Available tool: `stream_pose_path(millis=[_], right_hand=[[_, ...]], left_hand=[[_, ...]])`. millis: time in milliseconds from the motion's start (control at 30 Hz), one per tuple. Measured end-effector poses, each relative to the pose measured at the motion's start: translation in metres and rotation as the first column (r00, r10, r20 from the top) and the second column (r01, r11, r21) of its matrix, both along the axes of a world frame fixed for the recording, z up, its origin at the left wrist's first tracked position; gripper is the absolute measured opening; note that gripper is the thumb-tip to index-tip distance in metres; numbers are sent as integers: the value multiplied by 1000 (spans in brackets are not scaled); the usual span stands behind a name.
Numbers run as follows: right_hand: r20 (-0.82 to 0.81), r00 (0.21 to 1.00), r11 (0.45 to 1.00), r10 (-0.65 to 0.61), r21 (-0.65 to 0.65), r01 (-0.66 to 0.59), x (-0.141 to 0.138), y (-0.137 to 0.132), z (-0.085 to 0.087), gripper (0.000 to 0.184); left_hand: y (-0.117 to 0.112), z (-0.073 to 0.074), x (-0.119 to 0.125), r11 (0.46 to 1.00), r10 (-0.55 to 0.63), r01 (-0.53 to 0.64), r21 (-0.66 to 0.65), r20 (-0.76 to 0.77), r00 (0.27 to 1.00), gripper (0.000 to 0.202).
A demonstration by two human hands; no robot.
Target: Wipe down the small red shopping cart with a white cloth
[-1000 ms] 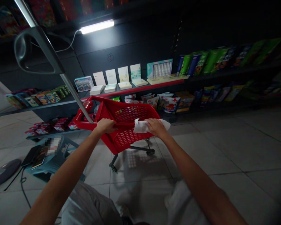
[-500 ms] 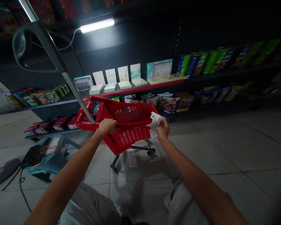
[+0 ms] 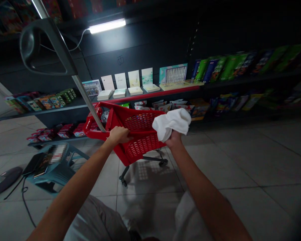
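A red plastic shopping cart (image 3: 142, 147) with perforated sides stands on dark wheels in front of me. My left hand (image 3: 119, 135) grips the near top rim of its basket, fingers curled over the edge. At the basket's right end, my right hand (image 3: 175, 140) holds a white cloth (image 3: 172, 122). The cloth is bunched and spread over the fingers, hiding most of them and part of the cart's end. A metal pole (image 3: 86, 95) with a dark grey loop handle (image 3: 48, 47) crosses in front of the cart's handle end.
Behind the cart, a dark shelf unit (image 3: 140, 43) carries books (image 3: 132, 80), boxed sets and snack packets (image 3: 223, 68) under a lit tube lamp (image 3: 107, 26). To the left, a blue-grey plastic stool (image 3: 57, 174) bears a dark device; a cable hangs to the tiled floor (image 3: 240, 160).
My right hand has turned and lifted slightly, so the white cloth now lies more spread out above it. The left hand keeps its place on the cart rim. The view has shifted slightly.
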State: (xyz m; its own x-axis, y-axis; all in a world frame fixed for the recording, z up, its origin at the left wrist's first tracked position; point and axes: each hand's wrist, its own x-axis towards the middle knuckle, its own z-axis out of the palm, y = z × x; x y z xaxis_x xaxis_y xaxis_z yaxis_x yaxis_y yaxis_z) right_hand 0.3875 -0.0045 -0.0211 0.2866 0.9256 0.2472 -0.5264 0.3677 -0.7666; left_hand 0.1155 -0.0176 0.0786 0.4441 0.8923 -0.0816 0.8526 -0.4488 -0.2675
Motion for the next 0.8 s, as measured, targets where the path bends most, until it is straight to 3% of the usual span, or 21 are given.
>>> stream_pose_path(millis=[100,200,433,667,800], right_hand=[[28,996,995,89,-51,-87,-6,-6,2,66],[17,992,988,123,-93,-121,-6,-5,-3,66],[-396,913,937,95,-275,-217,1,2,1,40],[-274,930,944,247,-148,-294,1,-6,22,38],[-193,975,959,106,-241,-152,-3,3,15,37]], left_hand=[[-2,1,2,1000,4,-4,-16,11,1000,58],[-2,2,5,1000,6,-5,-19,13,1000,64],[-4,5,9,1000,-10,10,-10,-59,998,70],[-3,4,10,1000,6,-6,-6,-69,998,69],[-2,2,10,1000,-7,7,2,-61,998,68]])
